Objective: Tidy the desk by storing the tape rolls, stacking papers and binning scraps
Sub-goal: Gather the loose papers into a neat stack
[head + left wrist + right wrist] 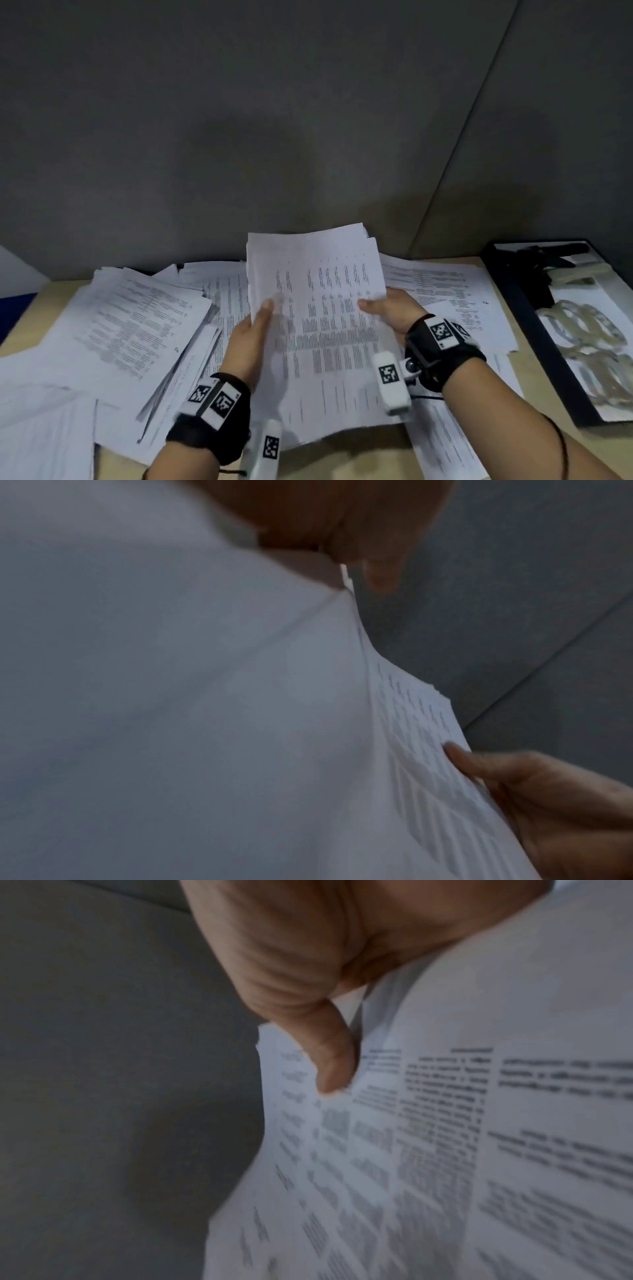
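Observation:
Both hands hold up a sheaf of printed papers (318,308) above the desk, tilted toward me. My left hand (255,329) pinches its left edge, thumb on the printed side. My right hand (387,308) pinches the right edge, thumb on top. In the left wrist view the blank back of the sheaf (205,696) fills the picture, with the left hand's thumb (369,547) at the top and my right hand (548,799) at the lower right. In the right wrist view the right thumb (329,1064) presses on the printed page (445,1137). Clear tape rolls (589,346) lie in a black tray (534,329) at the right.
Loose printed sheets (130,329) cover the wooden desk (534,377) in overlapping piles, left, behind and under the held sheaf. A dark tool (544,263) lies at the tray's far end. Grey partition walls (274,137) close off the back of the desk.

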### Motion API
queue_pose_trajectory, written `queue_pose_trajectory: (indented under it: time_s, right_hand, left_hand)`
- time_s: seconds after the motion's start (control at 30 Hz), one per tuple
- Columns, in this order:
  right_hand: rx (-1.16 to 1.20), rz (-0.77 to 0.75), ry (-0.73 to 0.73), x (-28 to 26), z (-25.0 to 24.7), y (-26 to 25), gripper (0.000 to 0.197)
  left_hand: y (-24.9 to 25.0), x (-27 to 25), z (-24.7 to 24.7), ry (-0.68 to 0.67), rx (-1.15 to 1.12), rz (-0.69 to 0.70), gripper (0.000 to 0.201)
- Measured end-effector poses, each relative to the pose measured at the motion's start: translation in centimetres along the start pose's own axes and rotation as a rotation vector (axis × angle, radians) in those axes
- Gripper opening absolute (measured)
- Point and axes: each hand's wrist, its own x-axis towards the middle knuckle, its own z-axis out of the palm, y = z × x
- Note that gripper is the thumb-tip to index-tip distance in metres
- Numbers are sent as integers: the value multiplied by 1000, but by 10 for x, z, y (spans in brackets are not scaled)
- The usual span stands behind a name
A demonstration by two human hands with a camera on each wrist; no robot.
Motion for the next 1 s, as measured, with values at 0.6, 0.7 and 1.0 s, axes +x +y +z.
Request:
queue_pose_trajectory:
  time_s: [0.6,0.7,1.0]
  right_hand:
    - [127,-289,185,-15,35,-16,50]
    - [114,-193,149,-12,36,-1,41]
    - [44,-170,162,-11,4,5,26]
  left_hand:
    - [30,6,-16,3,51,244,48]
    - [14,15,-17,-5,144,224,36]
    - [7,25,-12,124,286,187,8]
